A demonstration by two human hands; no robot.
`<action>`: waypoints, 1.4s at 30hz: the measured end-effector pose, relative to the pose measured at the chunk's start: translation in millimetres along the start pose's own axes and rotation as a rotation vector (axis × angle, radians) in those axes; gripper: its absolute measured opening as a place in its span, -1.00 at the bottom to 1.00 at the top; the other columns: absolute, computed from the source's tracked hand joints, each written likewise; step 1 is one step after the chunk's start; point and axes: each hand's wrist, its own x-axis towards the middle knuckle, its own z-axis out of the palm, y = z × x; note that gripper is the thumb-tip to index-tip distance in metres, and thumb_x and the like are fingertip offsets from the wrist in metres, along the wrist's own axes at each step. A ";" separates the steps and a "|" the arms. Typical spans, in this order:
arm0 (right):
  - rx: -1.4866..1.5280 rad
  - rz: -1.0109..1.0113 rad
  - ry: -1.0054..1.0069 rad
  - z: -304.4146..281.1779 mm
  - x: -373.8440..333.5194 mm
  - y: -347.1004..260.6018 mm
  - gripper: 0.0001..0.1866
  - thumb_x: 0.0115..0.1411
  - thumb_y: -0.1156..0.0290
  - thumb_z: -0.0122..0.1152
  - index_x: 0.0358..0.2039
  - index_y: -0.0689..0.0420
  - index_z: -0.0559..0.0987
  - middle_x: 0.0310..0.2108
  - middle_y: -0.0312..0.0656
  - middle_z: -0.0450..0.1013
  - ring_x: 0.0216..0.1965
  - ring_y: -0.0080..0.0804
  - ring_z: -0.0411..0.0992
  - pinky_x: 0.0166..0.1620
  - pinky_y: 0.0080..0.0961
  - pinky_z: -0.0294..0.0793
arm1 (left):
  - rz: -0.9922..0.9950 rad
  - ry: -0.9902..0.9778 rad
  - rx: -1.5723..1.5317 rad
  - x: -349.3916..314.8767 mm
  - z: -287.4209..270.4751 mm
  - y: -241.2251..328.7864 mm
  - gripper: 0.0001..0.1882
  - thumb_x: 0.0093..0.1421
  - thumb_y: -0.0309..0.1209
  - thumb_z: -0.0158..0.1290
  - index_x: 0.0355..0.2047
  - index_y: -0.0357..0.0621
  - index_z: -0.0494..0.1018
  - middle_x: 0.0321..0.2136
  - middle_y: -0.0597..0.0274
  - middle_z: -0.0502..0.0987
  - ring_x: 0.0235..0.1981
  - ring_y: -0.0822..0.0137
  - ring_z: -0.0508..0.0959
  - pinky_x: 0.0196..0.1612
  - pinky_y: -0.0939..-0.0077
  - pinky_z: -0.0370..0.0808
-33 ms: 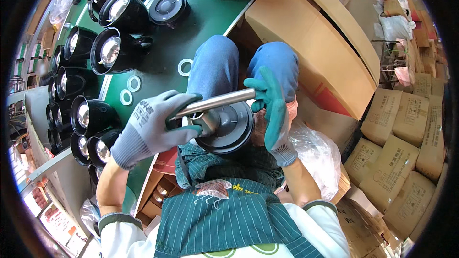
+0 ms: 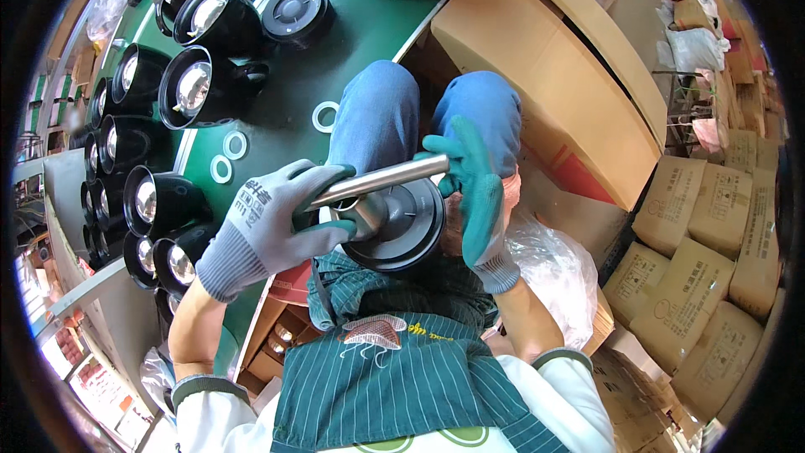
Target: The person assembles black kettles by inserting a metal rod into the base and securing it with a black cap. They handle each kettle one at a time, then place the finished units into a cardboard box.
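Both gloved hands grip a metal rod: left hand [image 2: 270,222] near end, right hand [image 2: 475,189] far end, over a black lid [image 2: 402,231].

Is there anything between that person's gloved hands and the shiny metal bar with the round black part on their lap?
Nothing visible. The left hand is wrapped around one end of the metal bar, and the right hand presses against its other end and the round black part. Only the gloves lie between skin and metal.
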 end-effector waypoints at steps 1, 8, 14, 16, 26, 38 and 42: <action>-0.054 -0.101 0.002 6.9 3.7 9.2 -0.29 0.50 -0.01 -0.04 0.40 0.33 0.26 0.13 0.15 0.52 0.05 -0.22 0.57 0.10 -0.43 0.57 | -0.012 0.015 0.012 -0.9 2.3 5.1 -0.34 0.07 -0.26 0.34 0.17 -0.26 0.47 -0.17 -0.06 0.59 -0.14 0.01 0.66 -0.04 0.25 0.56; 0.435 0.376 -0.330 0.0 65.3 -41.0 -0.33 0.52 0.03 -0.14 0.39 0.34 0.29 -0.23 0.00 0.66 -0.03 -0.13 0.59 0.17 -0.18 0.53 | -0.057 0.018 0.185 5.2 13.4 45.5 -0.33 0.24 -0.24 0.18 0.30 -0.28 0.31 -0.16 -0.13 0.56 -0.22 -0.06 0.66 -0.17 0.11 0.59; 1.002 0.337 -0.661 30.2 101.2 31.5 -0.34 0.55 0.14 -0.14 0.42 0.42 0.17 -0.58 -0.31 0.36 -0.34 -0.31 0.46 0.17 -0.15 0.53 | -0.422 0.044 0.352 0.2 41.8 94.4 -0.24 0.26 -0.25 0.14 0.35 -0.44 0.16 -0.12 -0.24 0.51 -0.30 -0.10 0.67 -0.32 0.16 0.62; 0.887 0.371 -0.717 43.3 111.9 43.6 -0.31 0.55 0.12 -0.14 0.44 0.43 0.13 -0.67 -0.43 0.19 -0.44 -0.44 0.33 0.20 -0.20 0.49 | -0.515 0.062 0.325 -0.5 45.7 102.4 -0.25 0.27 -0.27 0.12 0.35 -0.45 0.16 -0.11 -0.26 0.50 -0.30 -0.13 0.66 -0.30 0.15 0.62; 1.284 0.467 -0.708 46.5 100.9 53.5 -0.29 0.49 0.14 0.03 0.40 0.46 0.17 -0.58 -0.32 0.35 -0.35 -0.33 0.52 0.21 -0.07 0.51 | -0.330 0.215 0.268 -7.9 66.4 112.7 -0.10 0.26 -0.08 0.17 0.39 -0.44 0.09 0.04 -0.41 0.42 -0.23 -0.20 0.66 -0.21 0.03 0.61; 0.961 0.272 -0.567 1.1 80.4 40.9 -0.46 0.58 0.27 -0.28 0.32 0.50 0.29 -0.66 -0.33 0.32 -0.43 -0.33 0.46 0.22 -0.04 0.52 | -0.145 0.162 -0.059 -2.8 39.8 83.1 -0.28 0.27 -0.27 0.02 0.38 -0.36 0.21 0.12 -0.32 0.46 0.10 -0.22 0.55 0.13 0.05 0.47; 0.936 0.243 -0.509 2.2 67.9 17.9 -0.53 0.57 0.30 -0.23 0.12 0.51 0.45 -0.57 -0.22 0.41 -0.39 -0.24 0.54 0.22 -0.01 0.54 | -0.231 0.324 -0.260 -0.3 53.2 51.8 -0.35 0.37 -0.22 -0.06 0.38 -0.34 0.23 -0.13 -0.20 0.56 -0.16 -0.04 0.62 -0.05 0.18 0.53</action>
